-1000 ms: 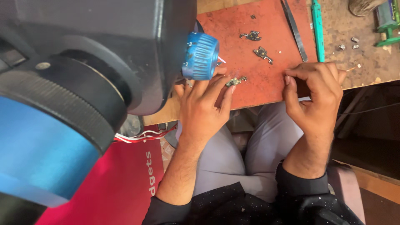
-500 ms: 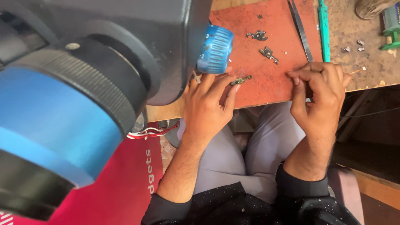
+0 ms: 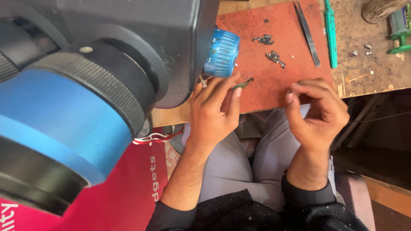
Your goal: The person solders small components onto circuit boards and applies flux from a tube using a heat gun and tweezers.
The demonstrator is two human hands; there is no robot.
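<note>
In the head view, we are looking down at our two hands at the edge of a red mat (image 3: 274, 38) on a wooden table (image 3: 372, 72).

Our left hand (image 3: 214, 107) is sitting in the middle of the frame. It is pinching a tiny green part (image 3: 242, 83) between its fingertips, and the part is poking out over the lower edge of the mat. Just above this hand, a blue knob (image 3: 221, 53) is sticking out of a big black and blue microscope (image 3: 85, 94) that is filling the left side of the frame.

Our right hand (image 3: 317, 109) is sitting right of the middle. Its fingers are curling in close together. We cannot tell if it is holding anything.

Two more small parts (image 3: 269, 48) are lying on the mat, up in the middle. Thin tweezers (image 3: 307, 33) and a green tool (image 3: 329, 32) are lying near the top right.

We think the little part is easy to drop. So we are better off keeping a soft, steady pinch, holding it low over the mat, and moving slowly near the knob.
</note>
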